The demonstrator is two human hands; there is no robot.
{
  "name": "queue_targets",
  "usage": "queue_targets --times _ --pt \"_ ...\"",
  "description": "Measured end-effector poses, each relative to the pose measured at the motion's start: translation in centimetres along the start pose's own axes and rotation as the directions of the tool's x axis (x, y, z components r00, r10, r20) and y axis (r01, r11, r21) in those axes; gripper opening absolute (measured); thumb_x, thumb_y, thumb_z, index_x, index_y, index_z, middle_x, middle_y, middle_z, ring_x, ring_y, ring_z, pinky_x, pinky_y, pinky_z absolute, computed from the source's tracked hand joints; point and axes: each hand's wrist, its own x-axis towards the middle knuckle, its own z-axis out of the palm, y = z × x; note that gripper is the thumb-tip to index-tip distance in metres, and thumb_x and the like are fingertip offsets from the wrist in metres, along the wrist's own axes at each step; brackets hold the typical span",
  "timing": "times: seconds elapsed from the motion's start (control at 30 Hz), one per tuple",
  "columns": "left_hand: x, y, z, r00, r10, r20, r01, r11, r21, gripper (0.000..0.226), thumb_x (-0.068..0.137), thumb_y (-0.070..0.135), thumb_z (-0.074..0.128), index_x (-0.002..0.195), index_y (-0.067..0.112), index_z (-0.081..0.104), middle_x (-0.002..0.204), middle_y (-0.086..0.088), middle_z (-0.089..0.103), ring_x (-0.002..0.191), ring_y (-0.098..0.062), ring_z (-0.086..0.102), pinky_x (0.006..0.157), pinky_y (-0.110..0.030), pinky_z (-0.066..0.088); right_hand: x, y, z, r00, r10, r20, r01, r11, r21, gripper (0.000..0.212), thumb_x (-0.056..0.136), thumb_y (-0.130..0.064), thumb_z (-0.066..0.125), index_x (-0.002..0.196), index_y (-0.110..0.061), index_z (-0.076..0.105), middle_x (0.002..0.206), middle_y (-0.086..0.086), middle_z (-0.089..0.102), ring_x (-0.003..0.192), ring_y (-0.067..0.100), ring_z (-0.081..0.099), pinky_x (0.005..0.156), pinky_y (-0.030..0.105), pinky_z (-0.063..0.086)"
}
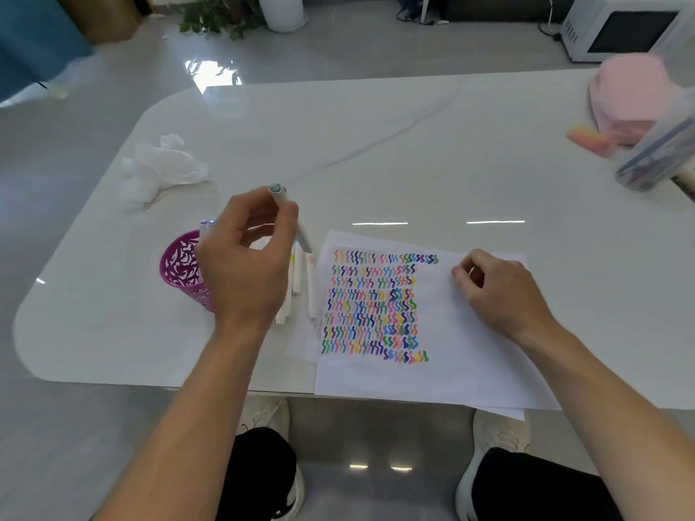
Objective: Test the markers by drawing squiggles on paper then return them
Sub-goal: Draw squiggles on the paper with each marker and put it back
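**Marker test: one marker in hand**

Paper: bears rows of coloured squiggles.
Left of paper: left hand pinches a white marker. Loose markers lie at the paper's edge, with a purple cup beyond.
On paper: right hand, fingers curled; contents cannot be told.

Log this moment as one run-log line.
left hand: holds marker over loose markers | right hand: fingers curled, rests on paper | purple cup: beside left hand | paper: squiggle rows
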Motion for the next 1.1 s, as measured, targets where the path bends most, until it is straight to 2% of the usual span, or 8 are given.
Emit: queue_targets --times 0.13,0.33,0.5,0.67,0.73,0.93,1.03,1.1 --pt "0.5 0.4 -1.7 0.988 0.099 -0.118 -0.092 0.994 0.057 0.021 0.094 0.024 0.069 0.115 0.025 0.070 0.089 0.024 0.069 0.086 -0.007 0.070 0.072 -0.018 0.055 -0.1 0.0 0.4 1.000 -0.016 -0.028 0.015 0.999 -0.032 0.019 0.102 -0.031 0.060 0.088 -0.017 0.062 0.074 -0.002 0.067 0.077 0.032 0.061 0.070 0.040 0.051" --pt "1.4 0.5 -3.9 0.954 0.228 -0.194 -0.187 0.960 0.207 0.023 0.102 0.030 0.061 0.120 0.021 0.070 0.100 0.019 0.066 0.092 -0.006 0.067 0.075 -0.019 0.056 0.1 -0.1 0.8 0.999 -0.004 -0.051 0.002 0.999 -0.043 0.018 0.101 -0.031 0.059 0.086 -0.023 0.058 0.074 -0.001 0.066 0.077 0.033 0.060 0.068 0.038 0.048" --pt "1.7 -0.7 -5.7 0.972 0.148 -0.183 -0.085 0.945 0.317 0.025 0.101 0.036 0.057 0.117 0.024 0.072 0.102 0.011 0.066 0.087 0.002 0.063 0.078 -0.023 0.057 0.1 -0.4 0.9 0.999 0.010 -0.046 -0.012 0.999 -0.043 0.017 0.101 -0.032 0.059 0.087 -0.023 0.058 0.077 0.000 0.067 0.079 0.034 0.060 0.069 0.038 0.047" --pt "2.1 -2.0 -6.5 0.996 -0.033 -0.081 0.065 0.901 0.430 0.015 0.094 0.031 0.063 0.098 0.022 0.073 0.091 0.007 0.069 0.081 -0.004 0.062 0.072 -0.004 0.044 0.2 -0.3 0.9 0.999 0.027 -0.046 -0.029 0.999 -0.037 0.018 0.101 -0.033 0.058 0.088 -0.021 0.060 0.077 -0.001 0.067 0.078 0.033 0.059 0.068 0.036 0.042" --pt "2.0 -2.5 -6.7 0.994 -0.094 -0.052 0.107 0.861 0.496 0.017 0.094 0.034 0.064 0.098 0.021 0.075 0.092 0.004 0.071 0.082 -0.009 0.062 0.070 -0.003 0.038 0.1 -0.4 0.9 0.999 0.032 -0.042 -0.034 0.999 -0.036 0.018 0.101 -0.033 0.058 0.088 -0.021 0.060 0.076 -0.002 0.066 0.078 0.032 0.058 0.067 0.035 0.041" --pt "1.6 -2.9 -6.3 0.986 -0.164 0.012 0.124 0.792 0.598 0.020 0.094 0.027 0.065 0.108 0.018 0.075 0.093 0.000 0.074 0.084 -0.017 0.068 0.080 -0.031 0.053 0.1 -0.5 0.8 0.999 0.038 -0.038 -0.039 0.999 -0.027 0.018 0.102 -0.032 0.058 0.088 -0.021 0.060 0.077 -0.002 0.067 0.080 0.032 0.059 0.068 0.036 0.042" --pt "1.5 -2.9 -6.1 0.989 -0.150 0.018 0.108 0.788 0.605 0.023 0.091 0.022 0.069 0.112 0.015 0.073 0.097 -0.001 0.073 0.087 -0.018 0.067 0.085 -0.035 0.055 0.1 -0.6 0.7 0.999 0.036 -0.033 -0.037 0.999 -0.022 0.018 0.102 -0.032 0.058 0.089 -0.019 0.061 0.077 -0.002 0.067 0.081 0.033 0.060 0.069 0.037 0.043" --pt "1.5 -2.9 -6.0 0.992 -0.125 0.019 0.087 0.788 0.609 0.027 0.087 0.021 0.073 0.114 0.014 0.072 0.101 -0.002 0.072 0.090 -0.018 0.067 0.085 -0.032 0.054 0.1 -0.6 0.7 0.999 0.034 -0.030 -0.035 0.999 -0.017 0.018 0.102 -0.032 0.058 0.089 -0.019 0.061 0.076 -0.003 0.066 0.082 0.033 0.060 0.070 0.037 0.045"
